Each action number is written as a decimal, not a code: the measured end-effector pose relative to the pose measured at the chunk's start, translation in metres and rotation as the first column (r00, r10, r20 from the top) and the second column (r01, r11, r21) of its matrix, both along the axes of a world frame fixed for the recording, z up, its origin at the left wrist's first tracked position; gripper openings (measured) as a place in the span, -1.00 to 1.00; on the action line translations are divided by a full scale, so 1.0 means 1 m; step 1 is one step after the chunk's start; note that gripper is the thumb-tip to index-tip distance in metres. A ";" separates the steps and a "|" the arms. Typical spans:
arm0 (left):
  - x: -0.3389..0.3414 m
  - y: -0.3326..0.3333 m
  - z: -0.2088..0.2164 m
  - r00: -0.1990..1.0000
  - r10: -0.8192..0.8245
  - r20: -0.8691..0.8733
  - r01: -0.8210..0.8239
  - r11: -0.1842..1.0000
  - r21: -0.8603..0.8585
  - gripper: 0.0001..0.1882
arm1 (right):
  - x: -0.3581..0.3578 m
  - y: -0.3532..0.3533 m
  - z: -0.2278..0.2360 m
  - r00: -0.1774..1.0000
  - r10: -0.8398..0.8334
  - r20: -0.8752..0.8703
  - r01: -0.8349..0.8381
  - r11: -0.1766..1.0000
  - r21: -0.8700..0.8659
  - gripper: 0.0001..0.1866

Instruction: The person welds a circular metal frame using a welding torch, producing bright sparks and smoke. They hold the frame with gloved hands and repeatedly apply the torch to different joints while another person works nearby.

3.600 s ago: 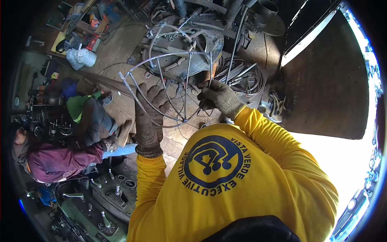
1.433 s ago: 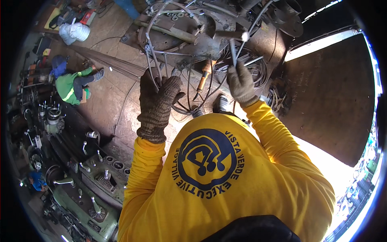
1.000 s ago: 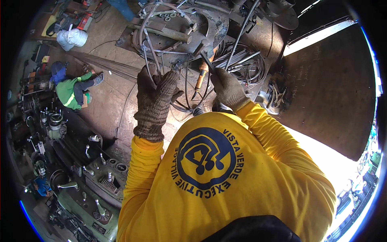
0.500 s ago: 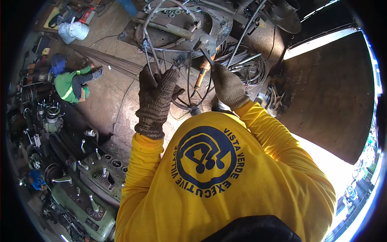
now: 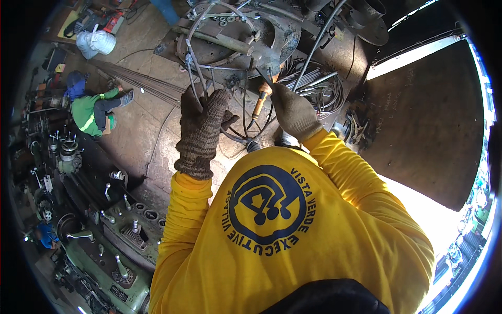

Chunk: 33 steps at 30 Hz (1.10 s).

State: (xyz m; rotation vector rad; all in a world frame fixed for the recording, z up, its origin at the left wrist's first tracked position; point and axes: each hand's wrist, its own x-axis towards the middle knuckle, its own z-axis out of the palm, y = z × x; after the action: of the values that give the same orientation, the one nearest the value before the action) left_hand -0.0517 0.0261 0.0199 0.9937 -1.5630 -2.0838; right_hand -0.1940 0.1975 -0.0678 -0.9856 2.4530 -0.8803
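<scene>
My left hand (image 5: 204, 128), in a brown knit glove, is closed around a bar of a round frame of bent metal rods (image 5: 194, 55). The frame stands upright in front of me, its lower rods curving together near my shoe. My gloved right hand (image 5: 297, 111) is closed on the thin dark handle of what looks like a hammer (image 5: 268, 62); its grey head is blurred, close to the frame's cross rod. Between my hands is an orange-handled tool (image 5: 263, 97) with its thin end pointing down; its exact kind is unclear.
Coiled cable (image 5: 327, 94) and a heap of metal pieces lie beyond my right hand. A large metal sheet (image 5: 423, 125) stands at right. Long thin rods (image 5: 138, 80) lie on the floor. A person in green (image 5: 89, 110) sits at far left. A green machine (image 5: 104, 267) with levers stands near left.
The hammer in my right hand has shifted slightly down and to the left, its head now blurred. My left hand stays on the frame, almost unmoved.
</scene>
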 end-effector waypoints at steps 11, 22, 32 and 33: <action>0.001 -0.001 0.000 1.000 -0.019 0.000 0.019 1.000 -0.015 -0.27 | 0.001 0.002 -0.005 0.999 -0.047 -0.005 0.046 0.995 -0.093 -0.64; 0.002 -0.001 0.001 1.000 -0.008 0.003 0.008 1.000 0.008 -0.36 | -0.004 -0.011 -0.004 1.000 0.026 0.006 -0.026 0.998 0.064 -0.62; 0.006 0.001 -0.001 0.998 -0.013 0.068 0.016 0.999 -0.047 -0.31 | 0.000 -0.001 -0.005 0.997 -0.002 -0.079 -0.007 0.992 -0.126 -0.62; 0.007 0.000 -0.003 0.997 -0.016 0.070 0.020 0.998 -0.056 -0.32 | -0.001 -0.002 -0.005 0.998 0.011 -0.062 -0.016 0.996 -0.085 -0.62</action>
State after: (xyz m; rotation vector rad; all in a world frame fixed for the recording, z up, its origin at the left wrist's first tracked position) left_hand -0.0447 0.0262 0.0166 1.0462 -1.6610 -2.0247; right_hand -0.1947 0.1955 -0.0729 -1.0722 2.4745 -0.9721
